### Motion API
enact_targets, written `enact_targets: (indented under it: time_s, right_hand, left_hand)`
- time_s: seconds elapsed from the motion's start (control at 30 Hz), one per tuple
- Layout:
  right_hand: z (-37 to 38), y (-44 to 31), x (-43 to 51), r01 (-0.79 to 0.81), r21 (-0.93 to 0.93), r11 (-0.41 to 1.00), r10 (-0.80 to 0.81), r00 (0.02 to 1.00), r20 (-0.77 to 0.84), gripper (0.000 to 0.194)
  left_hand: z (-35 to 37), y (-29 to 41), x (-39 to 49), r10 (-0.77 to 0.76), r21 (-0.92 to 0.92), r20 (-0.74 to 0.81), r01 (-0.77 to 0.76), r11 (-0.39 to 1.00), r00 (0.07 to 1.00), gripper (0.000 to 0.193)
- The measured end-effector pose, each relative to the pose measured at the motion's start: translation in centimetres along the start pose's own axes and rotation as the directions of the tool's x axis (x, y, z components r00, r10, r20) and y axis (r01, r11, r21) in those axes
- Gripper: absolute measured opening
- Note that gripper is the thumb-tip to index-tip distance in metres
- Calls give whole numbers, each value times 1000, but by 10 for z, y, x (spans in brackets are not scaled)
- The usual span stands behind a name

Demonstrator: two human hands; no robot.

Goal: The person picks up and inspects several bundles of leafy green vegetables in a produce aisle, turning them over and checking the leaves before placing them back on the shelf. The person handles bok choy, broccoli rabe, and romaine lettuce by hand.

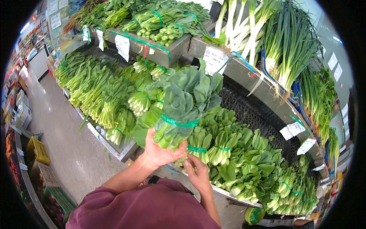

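Note:
My left hand (160,153) grips a bundle of leafy greens with thick stems (183,100), which look like Chinese broccoli. A green tape band (178,121) wraps the bundle around its middle. Its leaves point up and away from me, and the cut stem ends face my body. Just below and to the right of the stems is my right hand (198,173), its fingers loosely bent and apart with nothing visible between them. Its fingertips come close to my left hand; whether they touch cannot be told. Behind the bundle, bok choy bunches (218,148) with green bands lie on the lower shelf.
Leafy bunches (100,94) line the lower shelf at left. Banded greens (168,25) lie on the upper metal shelf (140,45), beside leeks (240,28) and long green onions (286,48). Price tags hang from its edge. A yellow crate (38,150) stands across the aisle floor (60,120).

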State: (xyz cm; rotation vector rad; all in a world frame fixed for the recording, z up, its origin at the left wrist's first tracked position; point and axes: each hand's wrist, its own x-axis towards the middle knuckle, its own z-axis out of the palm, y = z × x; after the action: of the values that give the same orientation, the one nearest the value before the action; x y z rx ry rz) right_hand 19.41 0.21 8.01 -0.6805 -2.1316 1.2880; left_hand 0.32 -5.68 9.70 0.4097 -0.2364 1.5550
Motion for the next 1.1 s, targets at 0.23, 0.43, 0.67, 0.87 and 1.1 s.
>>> enact_targets:
  time_s: [0.23,0.43,0.67,0.87,1.1]
  right_hand:
    - [2,-1,0,22,-4,1000,-22,1000,18,35]
    - [5,-2,-1,16,-19,1000,-15,1000,23,34]
    - [6,0,-2,12,-18,1000,-12,1000,21,32]
    - [4,2,-4,6,-9,1000,-6,1000,16,32]
    - [4,3,-6,-1,-13,1000,2,1000,11,32]
  left_hand:
    - [3,-3,-4,13,-53,-1,-13,998,1000,83]
    - [8,-1,-3,44,-20,31,-44,999,999,83]
    - [7,-3,-5,64,-20,-100,-67,998,993,76]
    - [1,-1,1,18,-25,-53,-19,1000,998,71]
    - [4,4,3,99,-24,-112,-103,994,989,66]
